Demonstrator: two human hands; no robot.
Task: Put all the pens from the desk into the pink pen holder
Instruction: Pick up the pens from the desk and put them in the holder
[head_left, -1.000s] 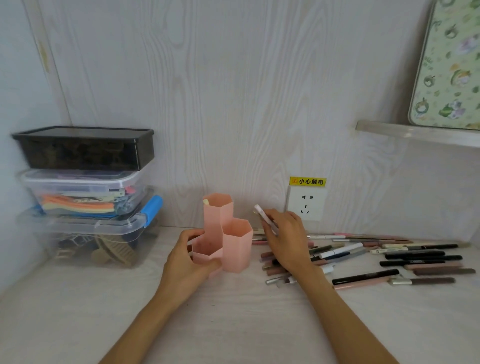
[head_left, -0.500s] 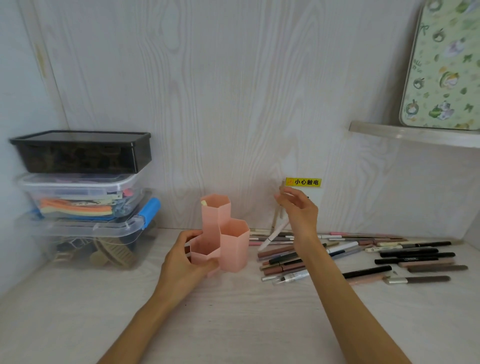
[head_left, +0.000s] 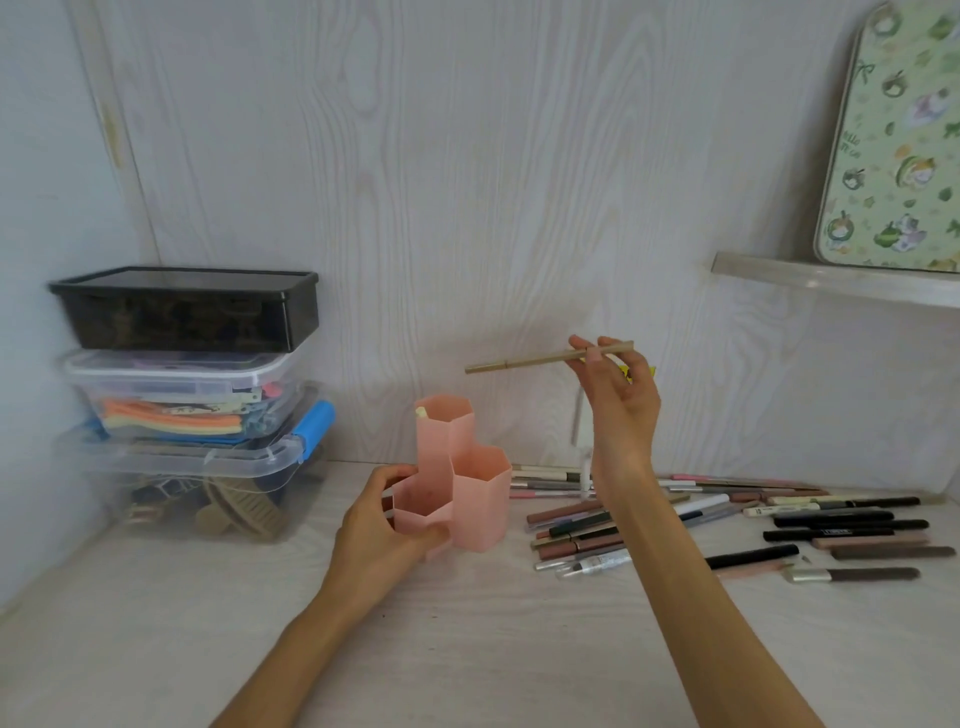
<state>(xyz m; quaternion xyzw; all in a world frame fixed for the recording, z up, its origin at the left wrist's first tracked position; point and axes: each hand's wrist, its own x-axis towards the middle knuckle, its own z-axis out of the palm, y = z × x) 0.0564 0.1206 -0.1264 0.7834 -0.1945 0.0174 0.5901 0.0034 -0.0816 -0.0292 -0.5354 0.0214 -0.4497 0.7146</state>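
The pink pen holder (head_left: 452, 483) stands on the desk (head_left: 467, 649), three six-sided tubes joined, of three heights. A pale tip shows just above the rim of the tallest, rear tube.

Left hand (head_left: 382, 530) grips the lowest, front tube, fingers curled round its left side and thumb across its front.

Right hand (head_left: 618, 400) is raised above the desk, right of the holder and higher than its top. Fingertips pinch a thin tan pen (head_left: 545, 358) near its right end; the pen lies close to level, its free end pointing left, above the holder and apart from it. A pale upright streak below this hand may be a second pen, too blurred to tell.

A spread of pens (head_left: 727, 525) lies on the desk right of the holder, black, brown, pink and white, mostly lengthwise left to right, some overlapping. The right forearm crosses over the near part of the spread.

Left of the holder, against the wall: a stack of boxes, clear tub (head_left: 197, 483) at the bottom, clear box with coloured items (head_left: 176, 395) in the middle, dark lidded box (head_left: 187, 309) on top. Upper right: a shelf (head_left: 831, 275) carrying a green patterned board (head_left: 893, 145). A yellow label (head_left: 641, 371) on the wall is partly hidden behind the right hand.
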